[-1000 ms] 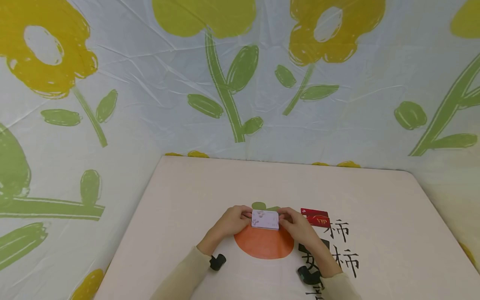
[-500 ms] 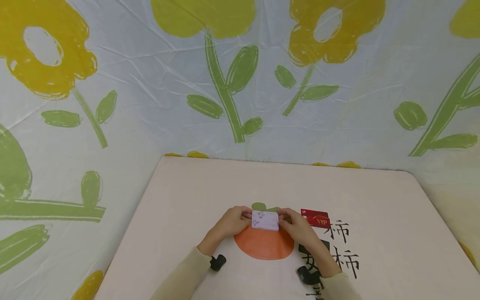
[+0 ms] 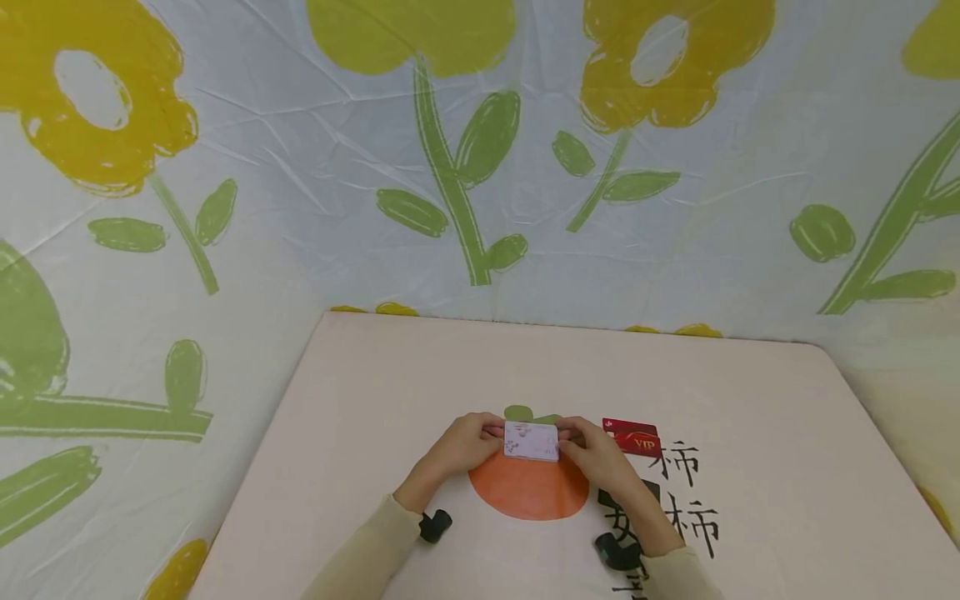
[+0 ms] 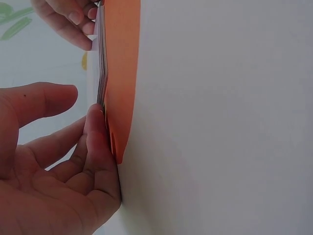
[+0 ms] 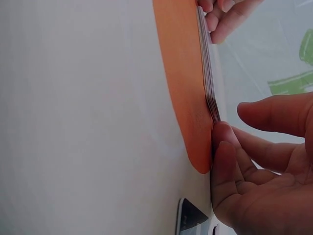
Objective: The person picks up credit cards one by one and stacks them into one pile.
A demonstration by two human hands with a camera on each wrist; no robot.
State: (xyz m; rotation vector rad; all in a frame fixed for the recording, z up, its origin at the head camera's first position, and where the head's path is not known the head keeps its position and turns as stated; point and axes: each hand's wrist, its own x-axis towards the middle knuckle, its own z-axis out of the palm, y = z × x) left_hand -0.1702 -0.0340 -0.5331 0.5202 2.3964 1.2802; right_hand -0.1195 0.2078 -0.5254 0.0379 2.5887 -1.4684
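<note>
A neat stack of cards (image 3: 531,441), its top card whitish with a pink-purple pattern, lies flat over the orange fruit print. The fingers of my left hand (image 3: 462,442) are at the stack's left end, and those of my right hand (image 3: 597,452) are at its right end. Both wrist views show the layered long edge of the cards (image 4: 102,54) between the hands. Bent fingertips (image 4: 96,115) meet the left end, and fingertips (image 5: 223,134) meet the right one. Each thumb is held off the stack.
Red cards (image 3: 632,438), one marked VIP, overlap just right of my right hand. A dark card (image 3: 651,487) is partly hidden under my right forearm. The pale table mat (image 3: 375,375) carries printed black characters (image 3: 693,521). Behind it hangs a flowered cloth (image 3: 322,217).
</note>
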